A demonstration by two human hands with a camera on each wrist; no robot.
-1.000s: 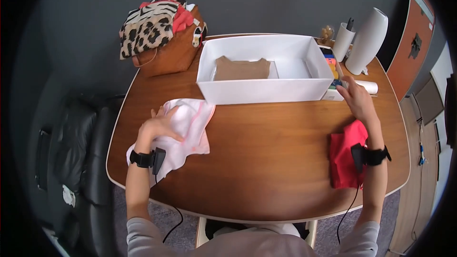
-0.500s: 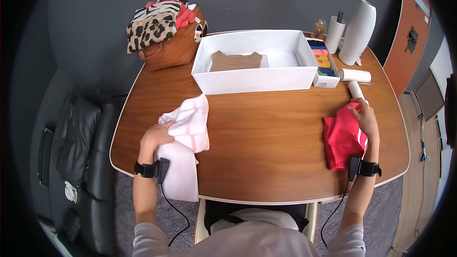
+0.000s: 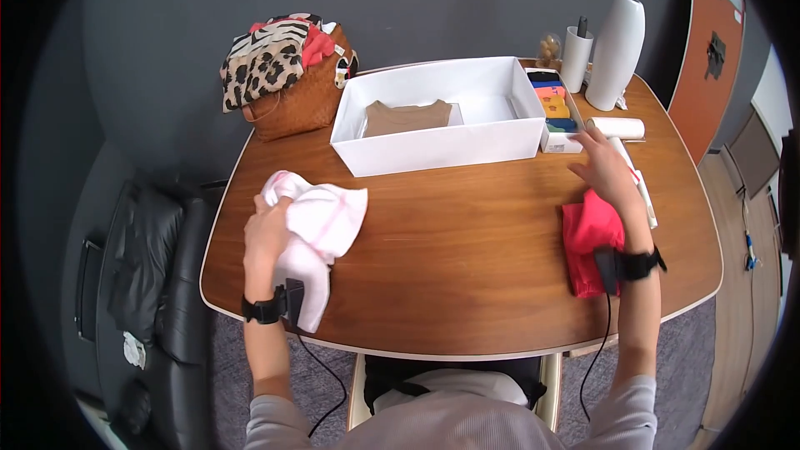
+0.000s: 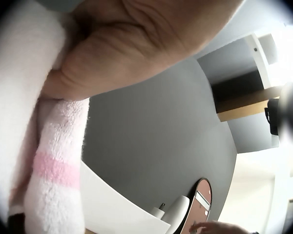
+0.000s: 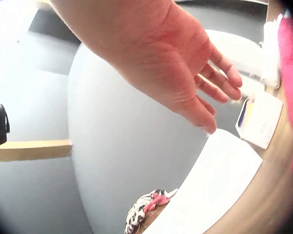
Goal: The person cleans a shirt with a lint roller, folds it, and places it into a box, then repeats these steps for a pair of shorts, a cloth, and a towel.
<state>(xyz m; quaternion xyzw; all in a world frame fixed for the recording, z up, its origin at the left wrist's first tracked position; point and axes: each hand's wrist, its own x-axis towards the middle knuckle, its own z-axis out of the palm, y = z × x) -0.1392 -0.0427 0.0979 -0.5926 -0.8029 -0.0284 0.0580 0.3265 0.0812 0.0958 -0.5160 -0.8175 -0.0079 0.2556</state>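
Observation:
Fingers of my left hand (image 3: 267,237) grip a fluffy white cloth with pink stripes (image 3: 332,217) at the table's left. The left wrist view shows the thumb pressed into the folded pile, with a pink band (image 4: 56,169) on the part hanging below it; the other fingers are mostly hidden. My right hand (image 3: 608,171) hovers with fingers loosely extended and nothing in them, just beyond a crumpled red garment (image 3: 587,237). In the right wrist view its palm and fingers (image 5: 200,114) show bare.
A big white box (image 3: 450,150) holding a brown garment (image 3: 404,119) stands at the back. Beside it are a small box (image 3: 563,143) of folded coloured clothes, white rolls (image 3: 618,127), a canister (image 3: 577,58) and a tall vase (image 3: 615,54). Clothes top a brown bag (image 3: 296,108).
The spread white cloth has been gathered and bunched by my left hand. My right hand drew back over the red garment, then reached forward again. The camera view has shifted slightly.

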